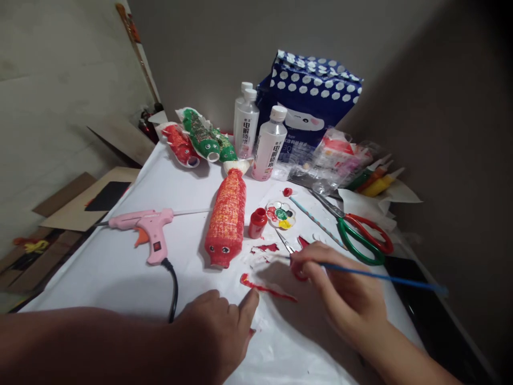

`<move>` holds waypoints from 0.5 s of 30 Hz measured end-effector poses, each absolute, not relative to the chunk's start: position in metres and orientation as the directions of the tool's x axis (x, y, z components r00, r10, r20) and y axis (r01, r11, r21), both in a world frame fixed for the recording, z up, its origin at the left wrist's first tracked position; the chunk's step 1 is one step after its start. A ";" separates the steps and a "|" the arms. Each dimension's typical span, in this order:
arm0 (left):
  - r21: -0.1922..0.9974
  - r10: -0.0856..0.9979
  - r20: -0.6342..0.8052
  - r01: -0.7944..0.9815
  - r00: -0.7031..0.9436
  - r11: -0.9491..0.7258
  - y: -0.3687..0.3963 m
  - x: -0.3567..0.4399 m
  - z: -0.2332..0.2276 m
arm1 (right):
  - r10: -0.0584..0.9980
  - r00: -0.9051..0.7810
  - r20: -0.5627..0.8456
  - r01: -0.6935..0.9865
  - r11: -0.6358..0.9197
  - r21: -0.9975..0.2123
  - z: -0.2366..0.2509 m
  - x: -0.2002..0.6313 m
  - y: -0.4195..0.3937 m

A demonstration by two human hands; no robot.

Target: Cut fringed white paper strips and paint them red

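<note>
A thin blue paintbrush [360, 271] is pinched in my right hand [344, 289], its pale tip pointing left. My left hand [220, 334] reaches in from the lower left. Its index finger is stretched out and its tip rests on a narrow strip painted red [272, 290]; the thumb stands apart and the other fingers are curled. Just beyond lie red-smeared scraps [265, 248]. Small scissors [285, 241] with red handles are partly hidden by my right hand. An uncapped red paint jar [257, 223] stands beside a flower-shaped palette [280, 215] holding several colours.
A red fish figure [226, 219] lies mid-table, with smaller red and green fish [200, 136] behind. On the left is a pink glue gun [148, 227] with its cord. Bottles [270, 144] and a blue bag [312, 101] stand at the back; large scissors [360, 235] lie right.
</note>
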State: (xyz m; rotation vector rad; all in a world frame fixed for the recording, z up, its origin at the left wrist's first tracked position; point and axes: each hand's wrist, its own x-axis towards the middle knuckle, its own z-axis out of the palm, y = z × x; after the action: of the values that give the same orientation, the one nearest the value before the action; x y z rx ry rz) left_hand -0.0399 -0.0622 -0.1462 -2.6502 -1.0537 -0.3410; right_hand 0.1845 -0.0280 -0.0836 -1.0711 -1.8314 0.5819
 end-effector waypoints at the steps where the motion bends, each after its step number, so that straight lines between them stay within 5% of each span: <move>1: -0.162 0.632 0.307 0.694 0.711 -0.702 -0.062 -0.039 -0.145 | 0.840 -0.278 0.466 0.396 0.542 -0.741 -0.082 0.180 -0.034; 5: -0.160 0.642 0.286 0.696 0.712 -0.700 -0.065 -0.036 -0.143 | 0.807 -0.431 0.404 0.386 0.569 -0.726 -0.084 0.168 -0.046; 15: -0.146 0.651 0.260 0.695 0.713 -0.704 -0.063 -0.035 -0.139 | 0.789 -0.470 0.396 0.376 0.585 -0.719 -0.102 0.164 -0.042</move>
State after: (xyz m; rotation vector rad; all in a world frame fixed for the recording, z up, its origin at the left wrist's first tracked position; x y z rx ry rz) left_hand -0.0350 -0.0632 -0.1392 -2.6875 -1.0728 -0.2769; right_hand 0.1640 -0.0422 -0.1020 -0.9229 -2.0811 0.7191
